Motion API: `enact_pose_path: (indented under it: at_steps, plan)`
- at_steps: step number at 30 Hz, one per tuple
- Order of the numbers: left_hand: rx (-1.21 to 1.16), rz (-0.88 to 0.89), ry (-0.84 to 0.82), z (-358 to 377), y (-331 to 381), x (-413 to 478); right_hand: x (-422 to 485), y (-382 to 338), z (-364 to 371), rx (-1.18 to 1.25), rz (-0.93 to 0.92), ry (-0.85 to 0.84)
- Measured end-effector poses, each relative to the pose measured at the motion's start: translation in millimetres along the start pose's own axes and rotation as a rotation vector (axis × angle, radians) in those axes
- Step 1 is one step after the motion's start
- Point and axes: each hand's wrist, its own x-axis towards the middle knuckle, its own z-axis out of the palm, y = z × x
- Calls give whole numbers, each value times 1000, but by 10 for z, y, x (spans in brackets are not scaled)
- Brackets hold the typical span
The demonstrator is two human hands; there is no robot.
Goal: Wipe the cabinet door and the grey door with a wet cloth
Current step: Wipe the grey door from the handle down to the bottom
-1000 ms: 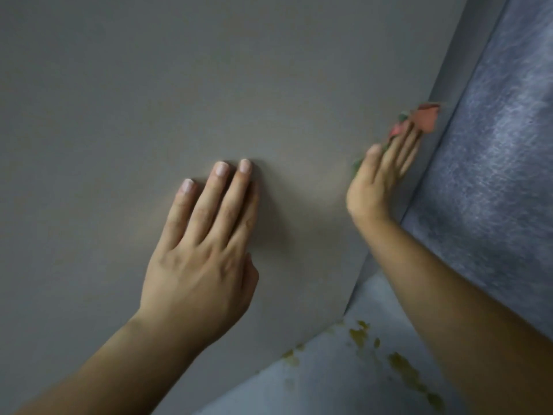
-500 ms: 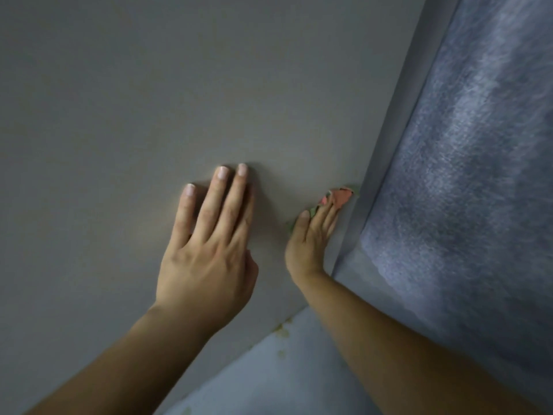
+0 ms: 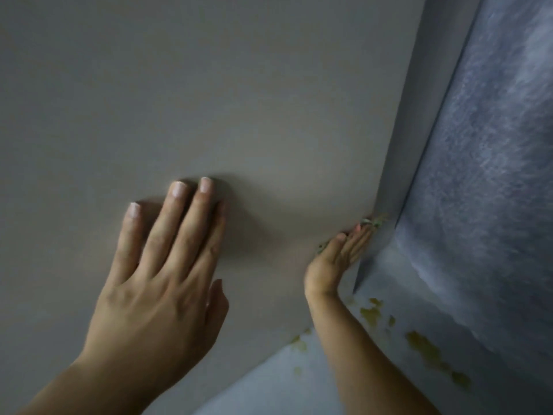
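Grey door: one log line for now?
left hand flat on grey door | right hand presses cloth at door edge | stains below

Two bare forearms in view, no sleeves, no watch or bands at either wrist. Left hand (image 3: pixel 161 283): no rings, nails short, unpainted, pale tips, tendons and knuckle creases plain on the back. Right hand (image 3: pixel 335 262): smaller in frame, slightly blurred, bare

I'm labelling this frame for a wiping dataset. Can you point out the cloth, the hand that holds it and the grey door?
cloth (image 3: pixel 374 221), head view, the bit showing past the fingertips.
right hand (image 3: pixel 335 260), head view, middle of the hand.
grey door (image 3: pixel 239 100), head view, bare face above the hands.
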Motion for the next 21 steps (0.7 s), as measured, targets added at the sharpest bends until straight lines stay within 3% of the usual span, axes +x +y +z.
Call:
enact_pose_path:
  at_steps: [3, 7, 10, 12, 15, 17, 19, 21]
  plan:
    - [8, 65, -35, 158, 52, -80, 13, -131, 13, 12, 52, 34]
    - [-24, 37, 35, 291, 62, -118, 103, -943, 139, 20, -397, 101]
    - [-132, 35, 39, 370, 71, -130, 159, -773, 168, -72, -581, 103]
    - [-195, 57, 12, 431, 132, -170, 50, -123, 81, -66, -418, 57]
    - [-167, 98, -6, 548, 280, -299, -205, 802, -35, 77, 77, 33]
    - [-163, 137, -20, 646, 326, -345, -224, 1032, -49, 140, 280, 68]
    - [-177, 156, -49, 739, 323, -357, -143, 992, -58, 124, 365, 63]
    - [-209, 148, -69, 795, 326, -361, -83, 791, -53, 111, 205, 33]
